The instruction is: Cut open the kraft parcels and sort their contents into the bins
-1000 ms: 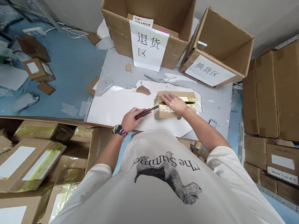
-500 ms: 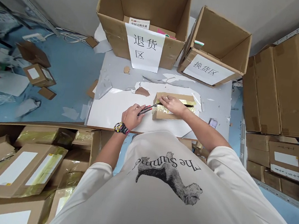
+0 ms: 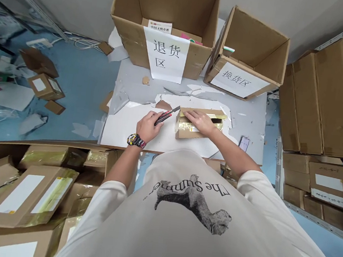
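Observation:
My left hand [image 3: 150, 125], with a watch on its wrist, is closed round a red and black utility knife [image 3: 164, 117]. Its bare blade points up and right, just short of the box's left end. On the worktable lies a small cardboard box [image 3: 200, 136] with shiny yellowish tape over its top. A dark gap shows along the top at the right, where the tape is parted. My right hand [image 3: 202, 122] grips the box from above, fingers curled over the upper flap near the left end. What the box holds is hidden.
Two open cartons with paper labels, a large one [image 3: 126, 35] and a smaller one [image 3: 277, 85], stand at the table's back. A phone-like object [image 3: 243, 144] lies right of the box. Taped parcels [image 3: 50, 172] fill a big carton at lower left. Shelved boxes [image 3: 334, 102] line the right.
My left hand has drawn the knife left and up, away from the box. The gap in the box's top looks wider, while my right hand stays on it.

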`<state>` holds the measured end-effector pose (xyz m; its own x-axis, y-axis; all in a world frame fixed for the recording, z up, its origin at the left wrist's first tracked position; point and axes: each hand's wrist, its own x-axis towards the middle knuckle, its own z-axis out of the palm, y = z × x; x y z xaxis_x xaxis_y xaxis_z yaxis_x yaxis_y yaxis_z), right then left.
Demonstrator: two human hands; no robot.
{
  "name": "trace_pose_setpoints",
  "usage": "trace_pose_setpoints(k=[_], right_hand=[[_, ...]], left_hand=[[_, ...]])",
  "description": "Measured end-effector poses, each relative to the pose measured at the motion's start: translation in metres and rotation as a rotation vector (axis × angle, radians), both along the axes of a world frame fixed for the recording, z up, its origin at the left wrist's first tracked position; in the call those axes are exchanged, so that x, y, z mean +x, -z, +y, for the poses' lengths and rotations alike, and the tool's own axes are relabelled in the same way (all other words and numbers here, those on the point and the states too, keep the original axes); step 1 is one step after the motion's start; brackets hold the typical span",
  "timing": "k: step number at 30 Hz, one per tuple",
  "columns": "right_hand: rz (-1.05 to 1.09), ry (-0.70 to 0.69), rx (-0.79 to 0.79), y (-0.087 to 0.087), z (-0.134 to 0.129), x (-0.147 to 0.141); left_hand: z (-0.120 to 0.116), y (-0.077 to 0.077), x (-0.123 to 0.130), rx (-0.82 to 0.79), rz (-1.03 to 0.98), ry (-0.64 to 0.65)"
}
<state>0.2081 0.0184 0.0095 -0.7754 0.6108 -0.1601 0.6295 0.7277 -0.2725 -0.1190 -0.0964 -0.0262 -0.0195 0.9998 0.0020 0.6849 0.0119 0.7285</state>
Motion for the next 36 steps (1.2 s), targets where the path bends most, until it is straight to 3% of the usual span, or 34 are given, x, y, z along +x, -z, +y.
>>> trace_pose_setpoints(k=[5,11,14,17,21,24,31,36], right_hand=[[0.1,0.12,-0.038,0.009,-0.02,0.007],[0.243,0.379,-0.043,0.013,-0.05,0.007],[0.285,0.461,-0.003,0.013,-0.056,0.015],[0.323,0.596,0.086,0.016,-0.055,0.04],[0.426,0.812,0.159,0.021,-0.056,0.085],[0.48,0.883,0.16,0.028,-0.063,0.104],[0.446,0.949,0.059,0.049,-0.085,0.11],[0.431,0.937,0.015,0.05,-0.084,0.114]], left_hand=[[-0.006,0.015,0.033,-0.011,-0.231,-0.168],[-0.016,0.034,0.076,-0.11,-0.494,-0.286],[-0.013,0.038,0.099,-0.149,-0.529,-0.314],[-0.003,0.042,0.114,-0.187,-0.511,-0.318],[0.012,0.049,0.122,-0.21,-0.48,-0.322],[0.024,0.056,0.122,-0.168,-0.501,-0.283],[0.032,0.069,0.121,-0.17,-0.525,-0.244],[0.028,0.073,0.12,-0.166,-0.557,-0.25]])
